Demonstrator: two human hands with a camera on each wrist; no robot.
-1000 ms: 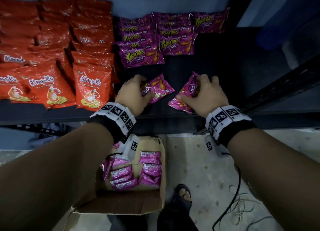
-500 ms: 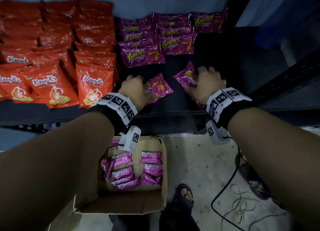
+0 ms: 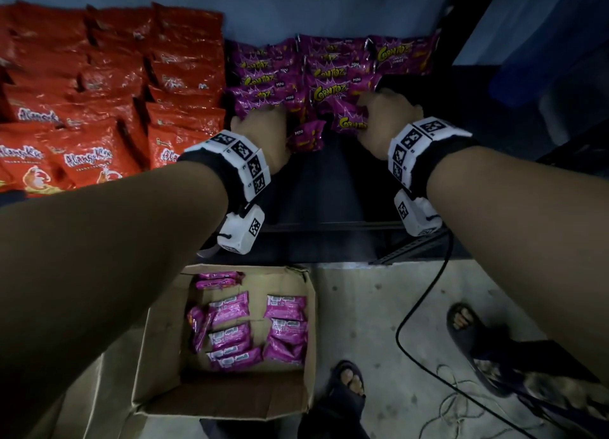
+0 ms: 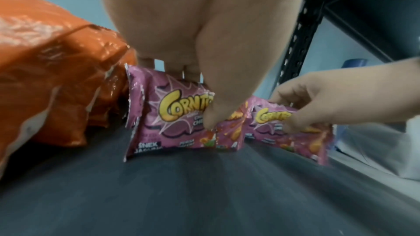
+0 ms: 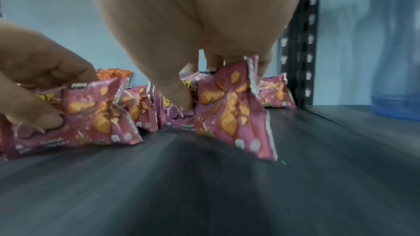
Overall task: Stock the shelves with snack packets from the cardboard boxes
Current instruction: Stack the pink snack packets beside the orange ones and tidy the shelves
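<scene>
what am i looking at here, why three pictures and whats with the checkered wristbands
No robot here: a person is stocking a shelf, wearing three cameras. The big picture comes from a head camera looking down; the other two come from cameras strapped under each wrist, on those checkered bands, looking along the fingers. The left hand pinches one purple Corntoz packet, and the right hand pinches another, setting both beside the Corntoz rows already on the shelf. Red snack bags fill the shelf's left side. On the floor below, a cardboard box holds more purple packets.
</scene>
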